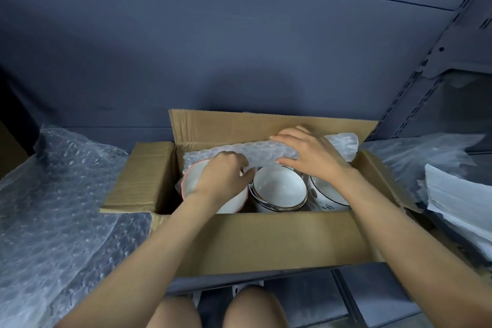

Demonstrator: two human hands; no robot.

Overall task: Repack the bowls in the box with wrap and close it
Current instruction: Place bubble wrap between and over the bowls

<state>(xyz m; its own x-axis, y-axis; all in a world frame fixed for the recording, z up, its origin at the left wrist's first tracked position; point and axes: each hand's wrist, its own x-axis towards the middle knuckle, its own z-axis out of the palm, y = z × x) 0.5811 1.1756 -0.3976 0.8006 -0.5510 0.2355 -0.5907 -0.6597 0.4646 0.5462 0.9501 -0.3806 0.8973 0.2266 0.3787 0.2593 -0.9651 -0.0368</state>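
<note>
My right hand (310, 153) lies flat, fingers straight, on the bubble wrap roll (239, 153) along the far wall of the box (253, 239). My left hand (222, 176) curls at its near edge; I cannot tell if it pinches. I should press the wrap gently over the bowls (279, 188). The right bowl is half hidden.

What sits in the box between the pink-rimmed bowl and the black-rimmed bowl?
A stack of white bowls sits between the pink-rimmed bowl and the black-rimmed bowl, as the head view shows.
</note>
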